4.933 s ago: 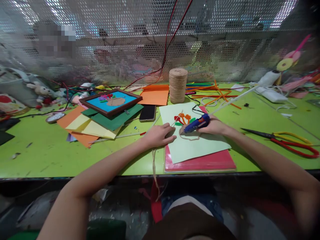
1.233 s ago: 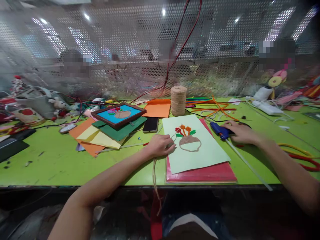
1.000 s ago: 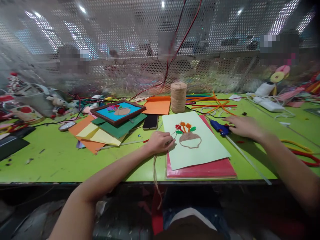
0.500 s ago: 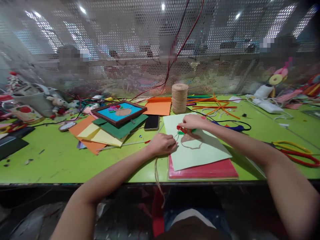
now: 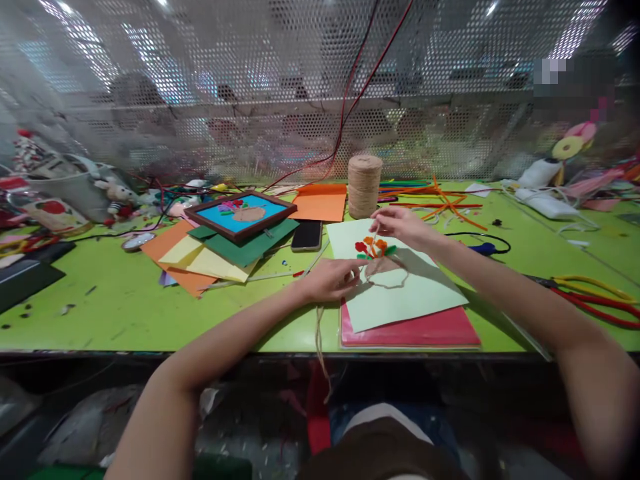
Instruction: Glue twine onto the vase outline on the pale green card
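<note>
Behind the right grip stood the spool; left, the phone; right, scissors; before it, paper on a folder.

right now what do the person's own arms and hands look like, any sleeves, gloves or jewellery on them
The left arm and right arm are bare where they show, past the elbow, with no sleeve in view. The left hand and right hand wear no gloves. No watch or bracelet shows; a ring would be too small to tell.
</note>
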